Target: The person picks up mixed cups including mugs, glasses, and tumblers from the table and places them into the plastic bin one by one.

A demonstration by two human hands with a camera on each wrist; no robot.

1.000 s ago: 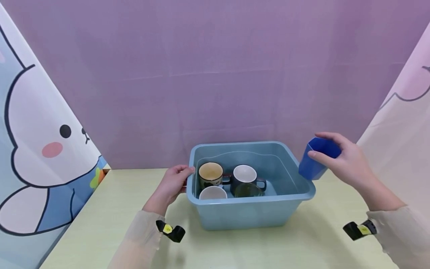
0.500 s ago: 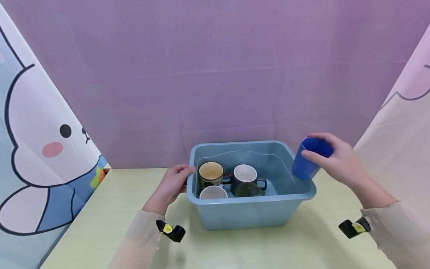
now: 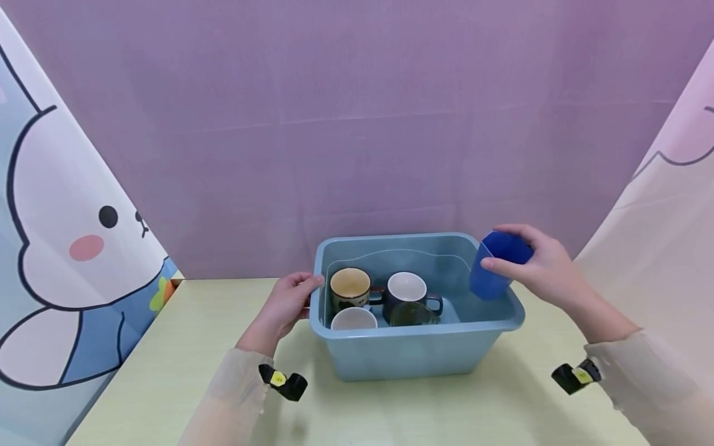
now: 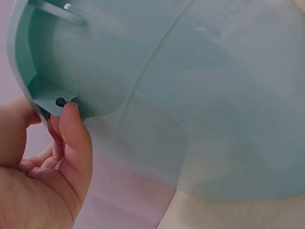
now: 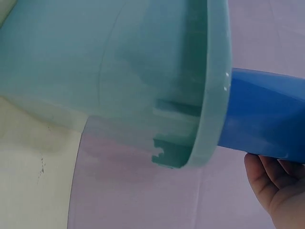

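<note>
A light blue plastic basin stands on the table. At its left end my left hand grips the rim, the fingertips under the lip in the left wrist view. My right hand holds a blue angular cup, slightly tilted, over the basin's right end. From the right wrist, that cup shows partly behind the basin rim. Inside the basin are a yellow-lined mug, a dark mug with white inside, a white cup and a greenish glass. The front wall hides their lower parts.
The pale wooden table extends around the basin. Behind it hangs a purple cloth. A cartoon-printed curtain borders the left side, and a pale curtain the right.
My right hand has carried the blue cup leftward, from beside the basin's right rim to over its right end. The left hand and the basin stay in place.
</note>
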